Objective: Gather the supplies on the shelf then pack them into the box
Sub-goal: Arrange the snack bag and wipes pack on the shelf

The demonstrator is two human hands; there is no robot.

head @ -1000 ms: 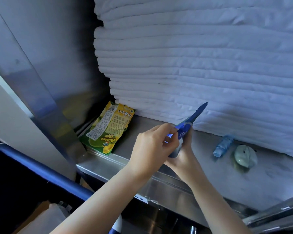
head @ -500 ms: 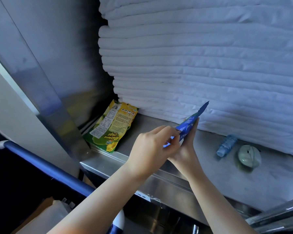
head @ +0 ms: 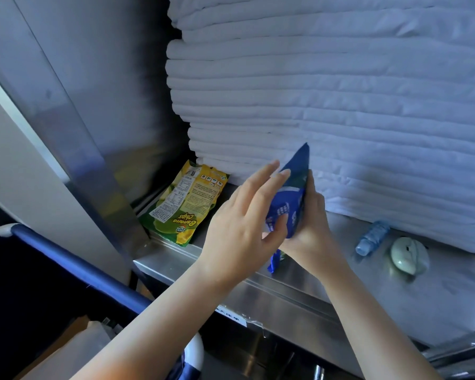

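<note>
Stainless steel shelf (head: pixel 395 300) carries the supplies, and a tall stack of folded white linens (head: pixel 327 105) fills its back. Above the front edge, near the middle, the right hand (head: pixel 313 229) grips a blue packet (head: pixel 291 198). Its fingers curl round the packet from behind, so it stands on end with one corner pointing up toward the linens and its lower end just over the shelf's front lip. The left hand (head: pixel 242 226) is on the near side of the packet, fingers straight and spread, thumb laid across the printed face; it grasps nothing. At the left end of the shelf a bag of banana chips (head: pixel 187 204), yellow and green, lies flat with its label side up. Toward the right end, close to the linens, a small clear bottle (head: pixel 372 237) lies on its side. Just beside it sits a pale green rounded object (head: pixel 409 255); I cannot tell what it is. A blue rail (head: pixel 80 270) runs below the shelf's left corner.
</note>
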